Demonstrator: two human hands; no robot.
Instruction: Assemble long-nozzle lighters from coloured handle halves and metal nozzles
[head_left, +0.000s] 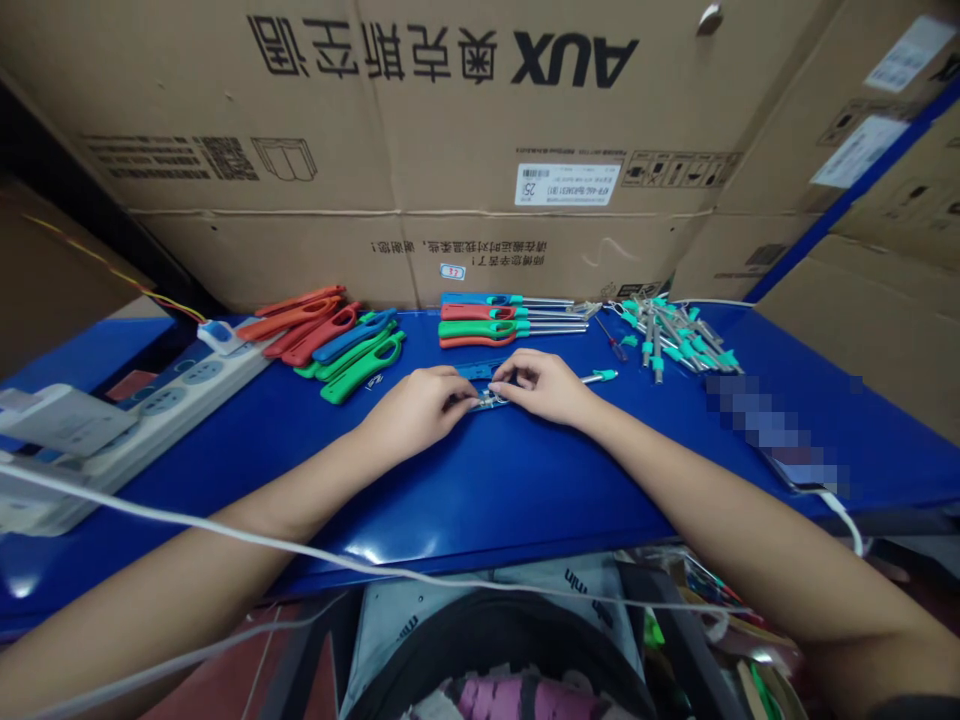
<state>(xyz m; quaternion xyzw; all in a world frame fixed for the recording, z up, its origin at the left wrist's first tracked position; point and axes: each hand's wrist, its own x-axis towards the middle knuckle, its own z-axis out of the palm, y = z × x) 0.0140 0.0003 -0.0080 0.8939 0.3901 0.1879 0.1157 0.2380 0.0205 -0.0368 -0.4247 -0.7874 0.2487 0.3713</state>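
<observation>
Two of our bare hands meet over a glossy blue tabletop [480, 490], working at a slim, translucent blue plastic casing [489, 406] with small silvery metal parts in it. This casing lies between our fingertips, near the middle of the tabletop. Our left hand [429, 402] comes in from one side, fingers bent, thumb and fingertips drawn close together at the casing's left end. Our right hand [541, 386] reaches over from the other side, its index finger curled and its thumb resting by the metal parts. The pieces are too small for us to tell whether either hand truly pinches one. Just beyond our fingers we see a second blue plastic piece [478, 371], and a thin silver metal tube with a turquoise tip [603, 376] sticks out to the right of our right hand.

Farther back, four long-nosed lighters with blue, red, green and orange handles [480, 328] lie side by side. Left of them we have a heap of orange, red, blue and green plastic handles [324, 335]; to the right, a small screwdriver with a dark reddish handle [618, 350] and a loose pile of silver tubes with turquoise fittings [679, 342]. An upside-down printed brown cardboard panel [450, 110] stands behind.
</observation>
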